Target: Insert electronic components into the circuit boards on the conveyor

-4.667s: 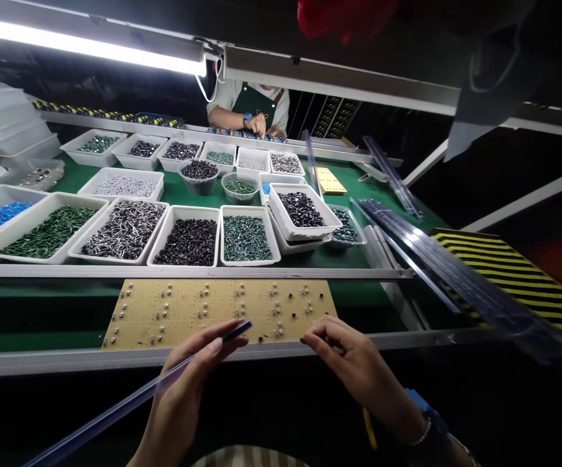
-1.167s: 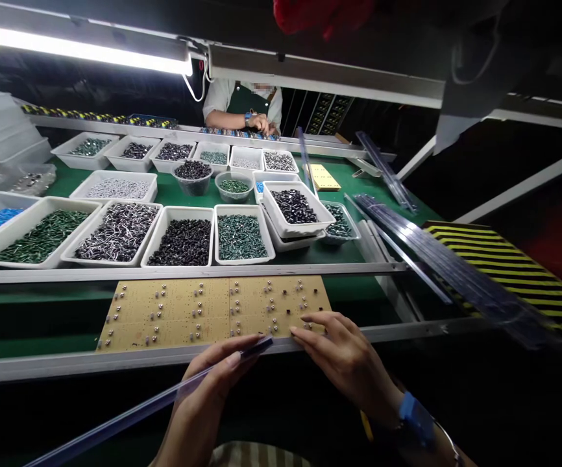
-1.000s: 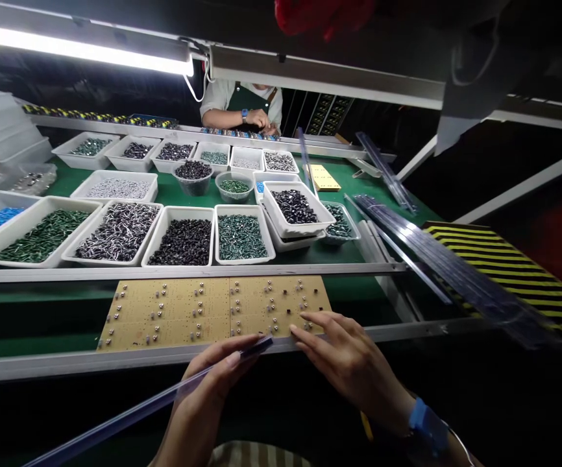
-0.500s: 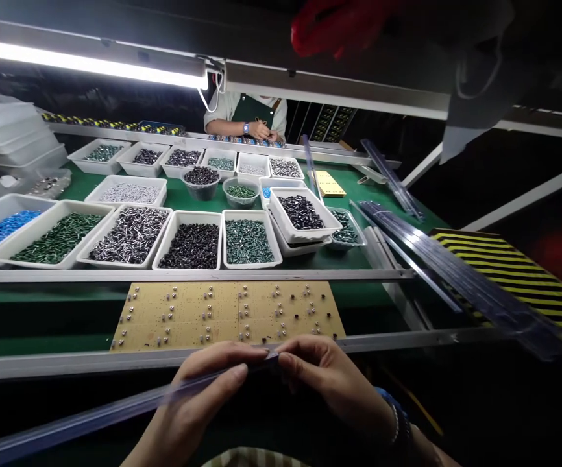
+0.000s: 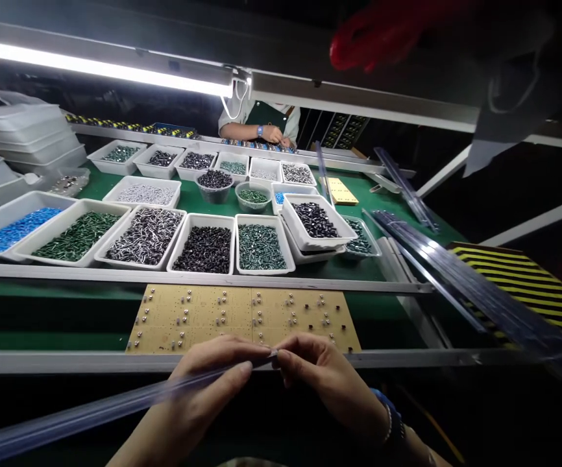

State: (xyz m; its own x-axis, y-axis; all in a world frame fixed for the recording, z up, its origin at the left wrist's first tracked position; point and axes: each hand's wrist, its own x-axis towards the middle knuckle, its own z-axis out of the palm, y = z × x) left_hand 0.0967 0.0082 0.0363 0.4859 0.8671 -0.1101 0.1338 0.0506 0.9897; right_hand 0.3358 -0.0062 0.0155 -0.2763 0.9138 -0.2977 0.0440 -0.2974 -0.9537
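Observation:
My left hand (image 5: 207, 376) is closed around a long clear plastic tube (image 5: 115, 405), which slants down to the lower left edge of the view. At the tube's near end, the thumb and forefinger of my right hand (image 5: 315, 370) are pinched together. Something small and greyish shows at those fingertips, too small to name. Just beyond both hands lies a tan circuit board panel (image 5: 237, 305), resting by the front metal rail. Small silvery and dark components stand on it in rows. My fingers hide part of its near edge.
White trays of small components, such as the black ones (image 5: 203, 250) and blue ones (image 5: 23, 227), stand behind a metal rail (image 5: 310, 283). More clear tubes (image 5: 446, 266) lie at right, by a black-and-yellow striped surface (image 5: 519, 285). A co-worker's hands (image 5: 278, 136) show across the bench.
The whole scene has shifted slightly right in the view. Both hands stay at the tube's end, with the fingertips a little closer together.

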